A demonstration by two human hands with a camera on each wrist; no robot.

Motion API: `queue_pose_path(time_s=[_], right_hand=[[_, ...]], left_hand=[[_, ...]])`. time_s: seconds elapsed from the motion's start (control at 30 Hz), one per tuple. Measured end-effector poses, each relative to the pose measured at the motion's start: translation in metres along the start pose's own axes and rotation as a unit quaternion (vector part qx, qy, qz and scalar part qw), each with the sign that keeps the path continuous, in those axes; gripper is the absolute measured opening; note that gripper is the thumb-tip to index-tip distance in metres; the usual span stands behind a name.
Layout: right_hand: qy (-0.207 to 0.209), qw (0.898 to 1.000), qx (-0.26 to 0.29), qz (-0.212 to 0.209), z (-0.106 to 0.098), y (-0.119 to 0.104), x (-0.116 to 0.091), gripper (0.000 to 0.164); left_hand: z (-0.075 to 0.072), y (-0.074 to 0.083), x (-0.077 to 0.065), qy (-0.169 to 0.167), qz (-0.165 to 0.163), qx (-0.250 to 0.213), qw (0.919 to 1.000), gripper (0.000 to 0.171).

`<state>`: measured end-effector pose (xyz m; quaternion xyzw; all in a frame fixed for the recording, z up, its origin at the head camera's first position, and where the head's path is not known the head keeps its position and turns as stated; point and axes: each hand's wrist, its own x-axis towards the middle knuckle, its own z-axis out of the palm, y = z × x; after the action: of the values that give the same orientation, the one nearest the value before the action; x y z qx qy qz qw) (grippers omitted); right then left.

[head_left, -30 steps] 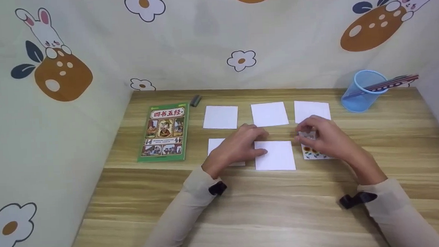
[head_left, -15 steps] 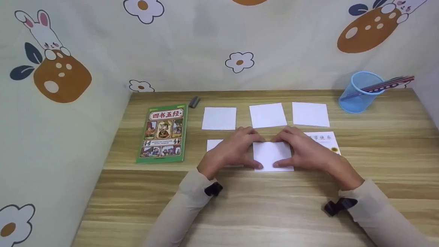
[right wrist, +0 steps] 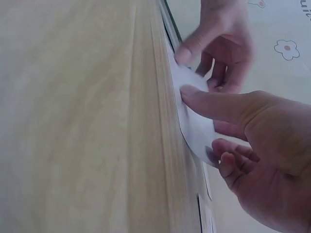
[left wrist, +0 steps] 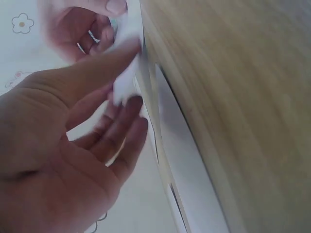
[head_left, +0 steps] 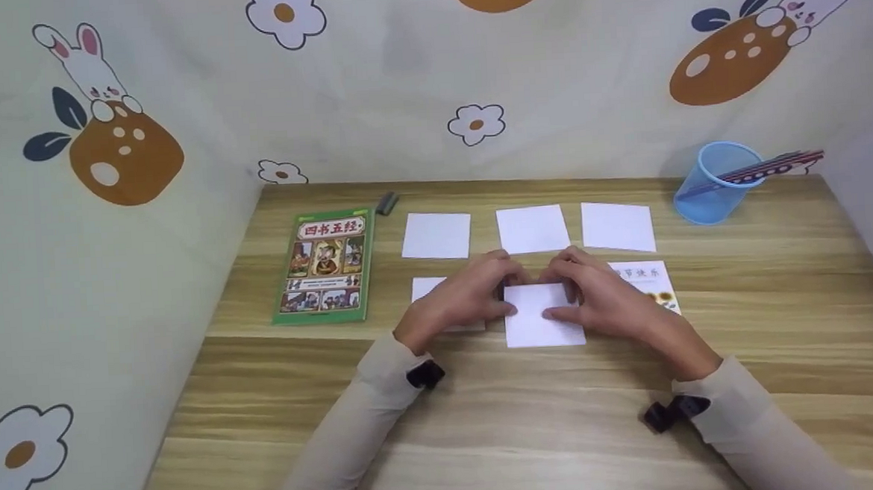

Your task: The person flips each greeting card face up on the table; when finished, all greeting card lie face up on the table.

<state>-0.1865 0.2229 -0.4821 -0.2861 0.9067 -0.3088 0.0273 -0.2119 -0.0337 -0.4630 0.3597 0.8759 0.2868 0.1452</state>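
A square white card [head_left: 545, 330] in the middle of the front row lies between both hands. My left hand [head_left: 460, 297] has its thumb on the card's left edge, its fingers bent at the far side. From the right, my right hand [head_left: 609, 297] pinches the card, thumb on top and fingers behind the far edge. The right wrist view shows the card [right wrist: 197, 124] bent and tilted up under that thumb. Beside my right hand, a printed card [head_left: 649, 277] lies face up, showing sunflowers and Chinese characters. Another white card [head_left: 425, 284] is partly hidden under my left hand.
Three white cards [head_left: 436, 235] form a back row. A green-bordered book [head_left: 323, 266] lies at the left, with a small dark object [head_left: 387, 203] by its corner. At the back right stands a blue cup [head_left: 709, 197] holding several pencils [head_left: 783, 163]. Patterned cloth rises behind the table.
My right hand has left the sunflower card, now face up with its lettering showing, and moved left to the middle card. That card has shifted slightly toward me; both thumbs have moved up on it.
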Motion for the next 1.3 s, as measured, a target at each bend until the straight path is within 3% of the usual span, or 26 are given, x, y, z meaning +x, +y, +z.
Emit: queue_pose_path(time_s=[0.17, 0.33, 0.5, 0.6, 0.7, 0.8, 0.87, 0.97, 1.13, 1.3], right_hand=[[0.032, 0.998, 0.047, 0.001, -0.001, -0.001, 0.001, 0.024], [0.079, 0.99, 0.116, 0.012, -0.007, -0.001, 0.003, 0.022], [0.092, 0.978, 0.188, -0.007, -0.012, -0.002, 0.001, 0.014], [0.079, 0.966, 0.241, -0.056, -0.011, -0.005, -0.001, 0.017], [0.041, 0.946, 0.301, -0.116, -0.01, -0.009, -0.002, 0.022], [0.0, 0.935, 0.326, -0.14, -0.01, -0.01, -0.003, 0.029], [-0.004, 0.94, 0.315, -0.132, -0.011, -0.01, -0.003, 0.034], [0.015, 0.957, 0.273, -0.094, -0.013, -0.008, -0.003, 0.035], [0.057, 0.984, 0.166, -0.033, -0.011, -0.006, 0.002, 0.028], [0.044, 0.995, 0.082, 0.017, -0.009, -0.002, 0.002, 0.03]], left_hand=[[-0.004, -0.002, 0.003, 0.021, 0.035, -0.098, 0.9944, 0.029], [-0.009, 0.0, 0.003, 0.057, 0.036, -0.209, 0.9755, 0.032], [-0.007, -0.002, 0.005, 0.071, 0.025, -0.248, 0.9657, 0.033], [-0.004, -0.004, 0.006, 0.071, 0.034, -0.259, 0.9626, 0.037], [-0.001, -0.003, 0.006, 0.051, 0.047, -0.284, 0.9564, 0.047], [0.0, -0.003, 0.006, 0.028, 0.049, -0.302, 0.9516, 0.049], [-0.002, -0.002, 0.005, 0.03, 0.041, -0.297, 0.9536, 0.048], [-0.004, -0.003, 0.004, 0.053, 0.012, -0.275, 0.96, 0.042], [-0.004, -0.005, 0.003, 0.092, -0.045, -0.236, 0.9663, 0.032], [-0.001, -0.005, 0.003, 0.103, -0.079, -0.199, 0.9714, 0.035]])
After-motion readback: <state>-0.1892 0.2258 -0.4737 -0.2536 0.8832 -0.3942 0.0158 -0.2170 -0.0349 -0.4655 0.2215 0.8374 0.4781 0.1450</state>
